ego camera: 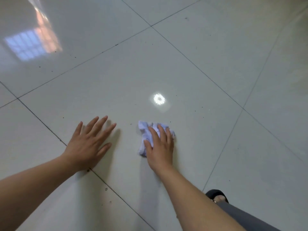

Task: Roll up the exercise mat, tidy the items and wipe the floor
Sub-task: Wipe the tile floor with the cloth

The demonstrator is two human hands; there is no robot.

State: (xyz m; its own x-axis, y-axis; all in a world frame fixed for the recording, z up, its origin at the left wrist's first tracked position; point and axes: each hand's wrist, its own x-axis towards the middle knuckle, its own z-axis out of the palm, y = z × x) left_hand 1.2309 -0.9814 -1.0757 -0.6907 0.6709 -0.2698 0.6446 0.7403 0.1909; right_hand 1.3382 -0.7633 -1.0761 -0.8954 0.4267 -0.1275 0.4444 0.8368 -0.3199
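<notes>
The wiping part of the job seems to be in hand: no mat or loose items are in view, only pale glossy floor (183, 67) crossed by thin dark seams. The right hand (160, 148) lies palm down on a crumpled white cloth (144, 130), its fingers (154, 135) nearly straight and close together, pressing the cloth against the tile rather than curling round it. The cloth sits directly under those fingers, with bunched folds showing past the fingertips and out on the thumb side. Its longer run follows the line of the hand, away from the body. The left hand (88, 145) is well apart on the thumb side, flat on the bare tile with fingers (98, 125) spread wide and holding nothing; I judge it to be a prop for balance. So the right hand is the one on the cloth, and any stroke starts from it. A few dark specks (202, 107) lie ahead of the right fingertips and off to the little-finger side, near a bright lamp reflection (159, 99), which looks like a fair direction to push. Behind the right forearm, a foot in a dark slipper (216, 195) shows.
</notes>
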